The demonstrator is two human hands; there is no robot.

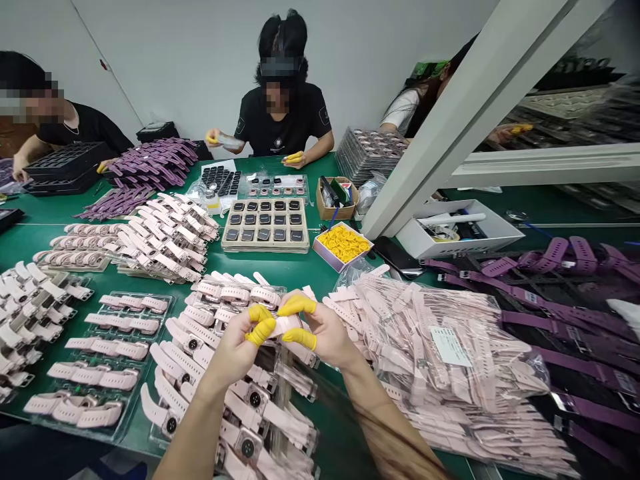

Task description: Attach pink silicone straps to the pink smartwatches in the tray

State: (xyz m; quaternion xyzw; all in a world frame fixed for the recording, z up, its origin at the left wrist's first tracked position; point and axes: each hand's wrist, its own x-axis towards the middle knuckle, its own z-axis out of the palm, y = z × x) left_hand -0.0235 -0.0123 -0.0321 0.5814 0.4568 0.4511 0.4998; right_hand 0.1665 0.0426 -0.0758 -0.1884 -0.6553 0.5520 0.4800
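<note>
My left hand (pixel 245 340) and my right hand (pixel 320 327) meet at the middle of the bench, with yellow finger cots on thumbs and forefingers. Pinched between them is a pale pink watch strap (pixel 287 325), mostly covered by the fingers; whether a watch case is attached I cannot tell. Below and to the left of the hands, pink-strapped smartwatches (pixel 255 399) lie in rows, some with their round sensor backs facing up. To the right of my right hand spreads a pile of pink straps in clear plastic bags (pixel 450 347) with a white label.
A box of yellow finger cots (pixel 345 243) and a tray of dark watch faces (pixel 265 227) stand beyond my hands. Purple straps (pixel 565 320) lie far right. A white post (pixel 440 127) slants down at the right. A co-worker (pixel 283 100) sits opposite; others are at the sides.
</note>
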